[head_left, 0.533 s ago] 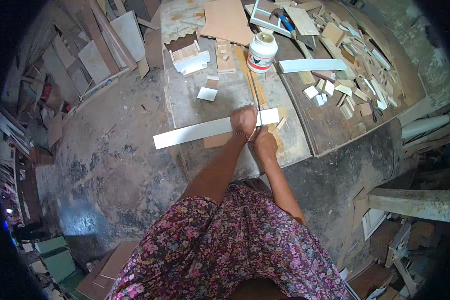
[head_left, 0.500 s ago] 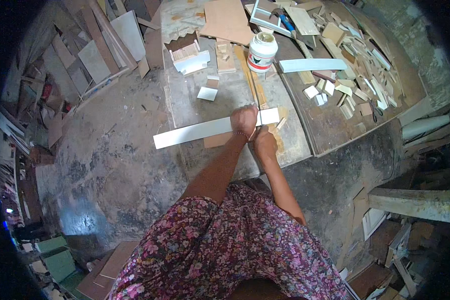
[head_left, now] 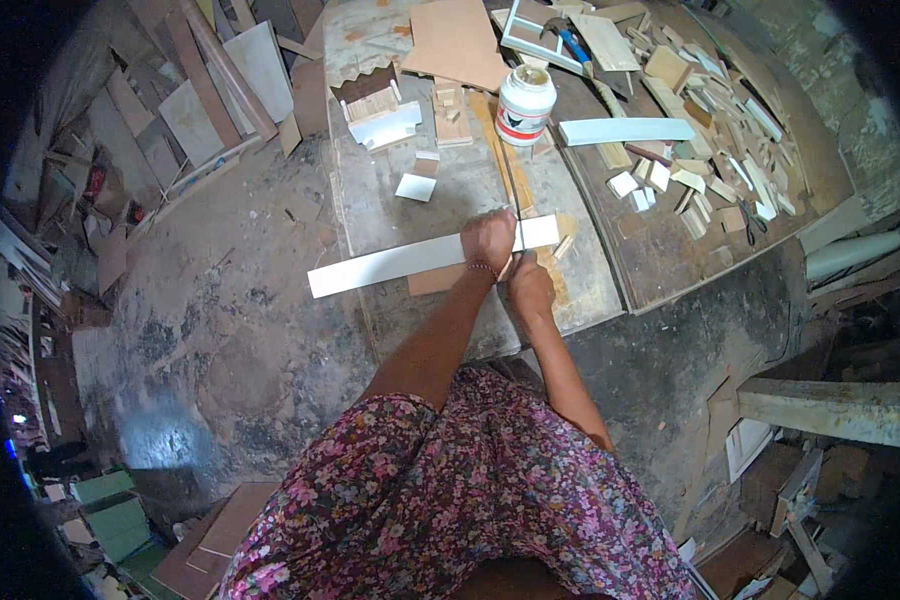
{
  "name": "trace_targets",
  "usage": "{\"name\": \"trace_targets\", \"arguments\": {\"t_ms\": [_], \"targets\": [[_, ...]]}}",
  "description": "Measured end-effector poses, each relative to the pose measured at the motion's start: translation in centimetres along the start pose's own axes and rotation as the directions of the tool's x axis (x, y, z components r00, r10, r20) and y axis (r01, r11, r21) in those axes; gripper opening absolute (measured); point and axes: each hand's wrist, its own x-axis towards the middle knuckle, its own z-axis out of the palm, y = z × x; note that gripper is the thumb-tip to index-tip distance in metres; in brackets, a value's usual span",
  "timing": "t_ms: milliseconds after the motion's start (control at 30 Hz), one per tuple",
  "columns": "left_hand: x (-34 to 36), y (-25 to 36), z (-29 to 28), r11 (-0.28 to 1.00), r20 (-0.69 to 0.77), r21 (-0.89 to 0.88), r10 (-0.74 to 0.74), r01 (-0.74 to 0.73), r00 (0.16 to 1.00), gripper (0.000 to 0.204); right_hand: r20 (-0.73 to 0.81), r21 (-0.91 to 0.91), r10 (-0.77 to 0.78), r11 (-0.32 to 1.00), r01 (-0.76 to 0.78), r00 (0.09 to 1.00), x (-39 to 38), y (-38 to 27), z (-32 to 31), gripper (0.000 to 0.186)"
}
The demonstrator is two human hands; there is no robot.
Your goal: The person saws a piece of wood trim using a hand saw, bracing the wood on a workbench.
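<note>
Head view: the person's left grip [head_left: 489,238] is clasping a white strip [head_left: 390,267], the right grip [head_left: 531,287] holding a thin dark blade [head_left: 511,180] across it.

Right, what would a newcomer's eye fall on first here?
Probably the flower-patterned clothing at the lower middle. Above it, the left grip rests on a long white strip, and the right grip holds a thin dark tool. Farther up stands a white tub, with heaped wood offcuts to its right.
</note>
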Motion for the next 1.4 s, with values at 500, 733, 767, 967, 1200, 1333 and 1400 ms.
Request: {"name": "trace_targets", "arguments": {"t_ms": [500, 733, 767, 967, 1200, 1333, 1400], "targets": [[0.2, 0.6, -0.4, 0.994, -0.004, -0.078, -0.084, 0.083, 0.996, 0.038, -0.01, 0.02, 0.019, 1.0, -0.019, 1.0, 0.5, 1.1, 1.2, 0.032], [0.1, 0.2, 0.2, 0.995, -0.038, -0.08, -0.06, 0.057, 0.998, 0.036, -0.018, 0.041, 0.005, 0.999, -0.004, 1.0, 0.6, 1.1, 1.4, 0.03], [0.1, 0.3, 0.2, 0.995, -0.034, -0.071, -0.068, 0.066, 0.997, 0.036, -0.019, 0.038, 0.004, 0.999, -0.003, 1.0, 0.6, 1.2, 1.5, 0.03], [0.1, 0.0, 0.6, 0.998, -0.043, -0.045, -0.049, 0.047, 0.998, 0.033, 0.0, 0.027, 0.018, 0.999, -0.018, 1.0, 0.8, 1.4, 1.8, 0.03], [0.1, -0.1, 0.5, 0.998, 0.035, 0.053, 0.016, -0.018, 0.999, 0.025, -0.025, 0.085, -0.056, 0.995, 0.058, 0.998, 0.7, 1.9, 1.9, 0.028], [0.1, 0.2, 0.2, 0.998, 0.049, 0.055, 0.011, -0.014, 0.999, 0.023, -0.018, 0.084, -0.059, 0.995, 0.06, 0.998, 0.8, 2.0, 1.9, 0.029], [0.2, 0.2, 0.1, 0.996, 0.064, 0.082, 0.019, -0.024, 0.998, 0.023, -0.008, 0.096, -0.057, 0.994, 0.057, 0.998, 0.9, 1.8, 1.6, 0.029]]}}
